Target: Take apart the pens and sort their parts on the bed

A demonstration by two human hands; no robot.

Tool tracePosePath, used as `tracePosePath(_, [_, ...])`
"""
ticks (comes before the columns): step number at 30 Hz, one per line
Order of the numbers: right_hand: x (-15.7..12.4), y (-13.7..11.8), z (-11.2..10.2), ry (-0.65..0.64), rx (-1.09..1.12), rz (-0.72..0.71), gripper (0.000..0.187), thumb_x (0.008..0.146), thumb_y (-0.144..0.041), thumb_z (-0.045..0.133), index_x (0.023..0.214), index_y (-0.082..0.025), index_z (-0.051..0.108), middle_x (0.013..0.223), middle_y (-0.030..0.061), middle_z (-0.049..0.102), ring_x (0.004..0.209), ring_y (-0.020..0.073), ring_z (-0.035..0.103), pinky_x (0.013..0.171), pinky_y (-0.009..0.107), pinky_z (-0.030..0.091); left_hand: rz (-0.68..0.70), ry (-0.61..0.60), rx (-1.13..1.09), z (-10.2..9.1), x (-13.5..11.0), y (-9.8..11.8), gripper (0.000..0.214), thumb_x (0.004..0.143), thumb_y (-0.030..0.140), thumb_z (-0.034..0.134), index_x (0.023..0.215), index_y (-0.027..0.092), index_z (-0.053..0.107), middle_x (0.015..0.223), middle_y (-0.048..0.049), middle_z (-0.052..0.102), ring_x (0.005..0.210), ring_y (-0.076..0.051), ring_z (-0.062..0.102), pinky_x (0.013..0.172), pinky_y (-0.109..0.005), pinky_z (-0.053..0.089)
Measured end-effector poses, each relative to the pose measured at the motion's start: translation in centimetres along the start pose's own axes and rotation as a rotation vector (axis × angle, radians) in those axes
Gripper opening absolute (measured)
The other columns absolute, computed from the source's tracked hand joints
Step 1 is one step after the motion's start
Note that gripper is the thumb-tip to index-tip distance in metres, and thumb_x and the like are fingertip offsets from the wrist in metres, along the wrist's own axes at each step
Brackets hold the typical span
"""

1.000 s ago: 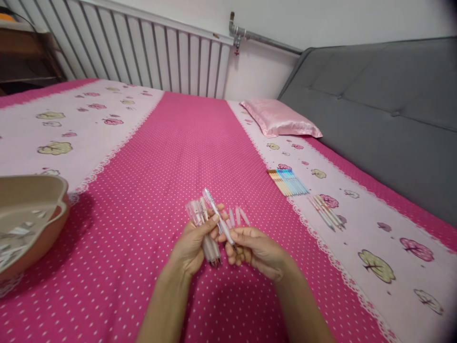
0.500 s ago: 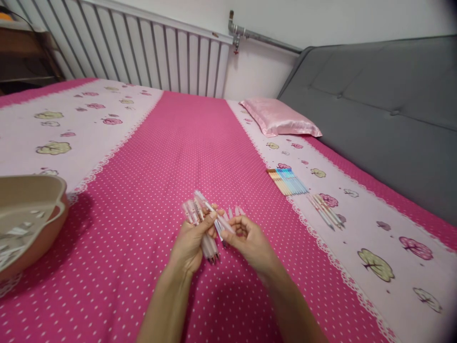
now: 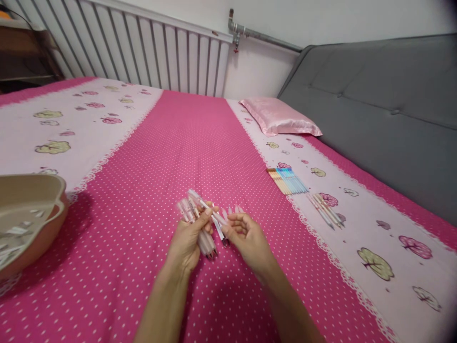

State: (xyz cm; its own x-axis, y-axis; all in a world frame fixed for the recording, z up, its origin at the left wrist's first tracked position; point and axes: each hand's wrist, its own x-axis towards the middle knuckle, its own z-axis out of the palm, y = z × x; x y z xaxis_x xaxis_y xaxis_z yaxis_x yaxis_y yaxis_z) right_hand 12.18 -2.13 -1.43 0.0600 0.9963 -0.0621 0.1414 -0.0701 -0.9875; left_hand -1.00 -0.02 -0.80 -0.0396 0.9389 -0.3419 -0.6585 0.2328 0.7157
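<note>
My left hand (image 3: 187,243) is closed around a bundle of pale pink pens (image 3: 193,212), their tips pointing down toward the bedsheet. My right hand (image 3: 248,238) pinches a single pen (image 3: 210,216) that lies across the bundle, touching it. A few more pink pens (image 3: 233,210) lie on the pink dotted sheet just beyond my right fingers. Both hands hover low over the middle of the bed.
A row of blue and tan pens (image 3: 288,181) and a small group of pale pens (image 3: 325,209) lie on the sheet to the right. A tan basin (image 3: 34,190) holding scraps sits at the left. A pink pillow (image 3: 280,116), grey headboard (image 3: 374,100) and radiator (image 3: 143,50) stand beyond.
The single pen in my right hand has tipped down from nearly upright and now lies against the bundle. Both hands shifted slightly left and lower.
</note>
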Motion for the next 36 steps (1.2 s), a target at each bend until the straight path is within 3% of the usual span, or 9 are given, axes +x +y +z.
tracePosePath(3, [0.11, 0.2, -0.16, -0.187, 0.071, 0.048, 0.042, 0.084, -0.053, 0.046, 0.078, -0.016, 0.064, 0.069, 0.0047, 0.064, 0.064, 0.0156, 0.058, 0.062, 0.029, 0.045, -0.007, -0.013, 0.016, -0.14, 0.06, 0.26, 0.016, 0.07, 0.012, 0.07, 0.085, 0.007, 0.068, 0.051, 0.0019, 0.054, 0.041, -0.004, 0.044, 0.041, -0.014, 0.041])
tracePosePath(5, [0.13, 0.22, -0.32, -0.206, 0.066, 0.049, 0.04, 0.083, -0.051, 0.048, 0.074, -0.016, 0.064, 0.064, 0.003, 0.062, 0.06, 0.0147, 0.056, 0.06, 0.028, 0.044, -0.007, 0.002, 0.02, -0.05, 0.07, 0.35, 0.015, 0.071, 0.011, 0.069, 0.085, 0.007, 0.068, 0.053, 0.0007, 0.056, 0.041, -0.004, 0.045, 0.04, -0.014, 0.041])
tracePosePath(9, [0.02, 0.06, -0.32, -0.055, -0.002, 0.023, 0.023, 0.071, -0.037, 0.067, 0.08, -0.016, 0.065, 0.07, 0.0027, 0.064, 0.062, 0.0153, 0.056, 0.06, 0.027, 0.045, 0.001, 0.054, -0.001, 0.37, 0.11, 0.17, 0.014, 0.073, 0.004, 0.065, 0.086, 0.007, 0.067, 0.07, -0.0052, 0.066, 0.041, -0.003, 0.045, 0.041, -0.015, 0.043])
tracePosePath(14, [-0.15, -0.19, 0.17, 0.091, -0.112, -0.007, 0.028, 0.061, -0.029, 0.074, 0.082, -0.018, 0.06, 0.077, 0.0029, 0.064, 0.07, 0.017, 0.058, 0.061, 0.027, 0.046, -0.001, 0.057, -0.011, 0.39, 0.2, -0.07, 0.013, 0.074, 0.004, 0.063, 0.086, 0.008, 0.067, 0.065, -0.0027, 0.063, 0.041, -0.003, 0.045, 0.041, -0.015, 0.043])
tracePosePath(17, [-0.1, -0.17, 0.22, -0.047, 0.009, 0.027, 0.033, 0.066, -0.041, 0.071, 0.089, -0.019, 0.061, 0.084, 0.0049, 0.065, 0.075, 0.0177, 0.058, 0.063, 0.028, 0.046, -0.01, 0.046, -0.018, 0.16, 0.14, 0.11, 0.013, 0.075, 0.006, 0.063, 0.087, 0.008, 0.067, 0.062, -0.0015, 0.061, 0.041, -0.004, 0.046, 0.041, -0.015, 0.043])
tracePosePath(21, [0.1, 0.17, -0.08, -0.191, 0.1, 0.061, 0.041, 0.084, -0.053, 0.048, 0.075, -0.017, 0.066, 0.066, 0.0035, 0.062, 0.06, 0.0148, 0.055, 0.059, 0.028, 0.044, -0.01, 0.043, -0.014, 0.01, 0.09, 0.31, 0.012, 0.074, 0.006, 0.064, 0.085, 0.007, 0.068, 0.063, -0.0031, 0.063, 0.042, -0.004, 0.046, 0.041, -0.014, 0.043])
tracePosePath(26, [0.17, 0.23, -0.26, -0.068, 0.045, 0.032, 0.025, 0.072, -0.036, 0.068, 0.085, -0.016, 0.067, 0.073, 0.0041, 0.066, 0.063, 0.0151, 0.057, 0.06, 0.027, 0.045, 0.003, 0.065, -0.019, 0.13, 0.21, 0.12, 0.012, 0.074, 0.004, 0.063, 0.084, 0.008, 0.067, 0.067, -0.0049, 0.065, 0.041, -0.003, 0.046, 0.041, -0.015, 0.043])
tracePosePath(32, [-0.02, 0.07, 0.2, 0.113, -0.074, -0.009, 0.016, 0.065, -0.027, 0.07, 0.077, -0.017, 0.065, 0.066, 0.0013, 0.063, 0.059, 0.0144, 0.055, 0.056, 0.026, 0.045, 0.015, 0.071, -0.03, 0.35, 0.13, -0.08, 0.009, 0.075, 0.004, 0.062, 0.082, 0.007, 0.066, 0.065, -0.0032, 0.064, 0.04, -0.003, 0.046, 0.041, -0.015, 0.043])
tracePosePath(36, [-0.02, -0.14, 0.24, 0.056, 0.017, -0.004, 0.029, 0.059, -0.029, 0.076, 0.08, -0.018, 0.059, 0.076, 0.0022, 0.063, 0.067, 0.0153, 0.057, 0.06, 0.025, 0.046, 0.01, 0.045, -0.043, 0.35, 0.02, 0.1, 0.012, 0.075, 0.004, 0.062, 0.085, 0.009, 0.067, 0.068, -0.0039, 0.065, 0.041, -0.003, 0.046, 0.041, -0.015, 0.044])
